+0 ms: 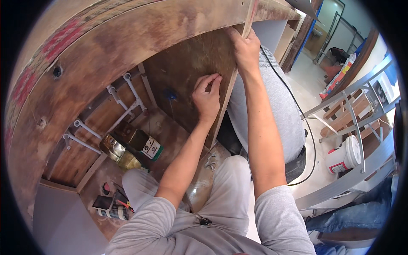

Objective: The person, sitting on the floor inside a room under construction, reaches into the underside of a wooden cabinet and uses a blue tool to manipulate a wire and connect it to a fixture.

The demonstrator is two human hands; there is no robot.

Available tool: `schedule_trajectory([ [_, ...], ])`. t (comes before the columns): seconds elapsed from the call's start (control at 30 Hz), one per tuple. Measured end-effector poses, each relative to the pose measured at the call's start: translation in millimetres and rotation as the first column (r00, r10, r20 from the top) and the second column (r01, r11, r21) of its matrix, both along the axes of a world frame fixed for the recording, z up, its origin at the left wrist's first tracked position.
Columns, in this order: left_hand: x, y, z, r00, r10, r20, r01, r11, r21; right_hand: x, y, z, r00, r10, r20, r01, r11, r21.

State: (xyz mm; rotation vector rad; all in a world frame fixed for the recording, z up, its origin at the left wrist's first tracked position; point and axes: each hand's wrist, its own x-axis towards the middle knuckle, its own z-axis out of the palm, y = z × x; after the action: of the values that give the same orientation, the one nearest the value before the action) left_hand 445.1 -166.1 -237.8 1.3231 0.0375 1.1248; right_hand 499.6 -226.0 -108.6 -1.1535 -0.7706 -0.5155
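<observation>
A brown-stained wooden panel (pixel 182 59) stands upright inside an unfinished wooden cabinet. My left hand (pixel 207 97) is at its face, with thumb and fingertips pinched together close to the wood. Whatever those fingers hold, if anything, is too small to make out. Higher up, my right hand (pixel 245 49) wraps around the panel's front edge, just under the cabinet's top rail (pixel 170 25). A small blue spot (pixel 171 94) shows on the panel, left of my left hand.
White pipes (pixel 125 111) run along the cabinet's back. Metal containers (pixel 149 147) and tools (pixel 114 205) lie on its base. Another person's grey-clothed leg (pixel 272 114) is beyond the panel. A black cable (pixel 313 148), white bucket (pixel 346 154) and metal ladder (pixel 361 170) are at right.
</observation>
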Motion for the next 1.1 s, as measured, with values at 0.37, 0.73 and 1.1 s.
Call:
schedule_trajectory([
  [0.37, -13.2, 22.6, -40.5, 0.986, 0.153, 0.061, -0.164, 0.86, 0.484, -2.2, 0.1, -2.2, 0.999, -0.033, -0.035, 0.033, 0.999, -0.011],
  [0.73, 5.5, 33.6, 0.8, 0.979, 0.195, -0.055, -0.149, 0.878, 0.456, -4.5, -4.3, -0.5, 0.999, -0.001, -0.032, -0.001, 0.997, -0.074],
  [1.1, 39.5, 16.1, 6.7, 0.957, 0.288, 0.019, -0.254, 0.809, 0.53, -1.7, -1.0, -2.2, 0.999, -0.009, -0.042, 0.01, 1.0, 0.013],
])
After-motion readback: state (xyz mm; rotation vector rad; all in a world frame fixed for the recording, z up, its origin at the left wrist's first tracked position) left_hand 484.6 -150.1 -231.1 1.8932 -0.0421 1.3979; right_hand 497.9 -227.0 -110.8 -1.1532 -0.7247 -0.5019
